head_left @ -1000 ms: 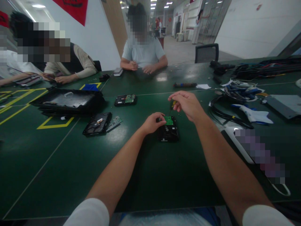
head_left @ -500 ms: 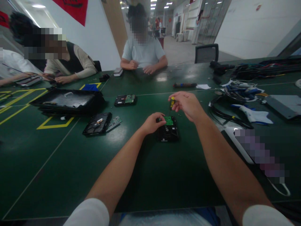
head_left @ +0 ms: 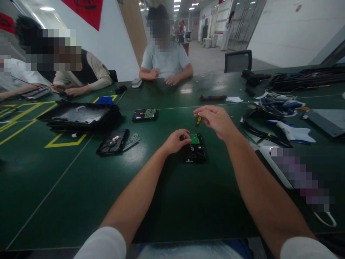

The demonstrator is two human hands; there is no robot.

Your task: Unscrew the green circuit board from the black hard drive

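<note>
A black hard drive with a green circuit board at its far end lies on the table in front of me. My left hand grips the drive's left side, fingertips at the edge of the board. Above the board, my right hand pinches the top of a small yellow-and-black screwdriver. The screwdriver stands nearly upright, its thin shaft pointing down at the board's far edge; whether the tip touches a screw is too small to tell.
Left of the drive lie another hard drive, a loose circuit board and a black tray. A further drive sits beyond. Cables, a blue-white glove-like item and a grey box are right. Co-workers sit opposite.
The whole view has shifted slightly to the right. The screwdriver's handle leans a little more to the right in my right hand. My left hand stays on the hard drive.
</note>
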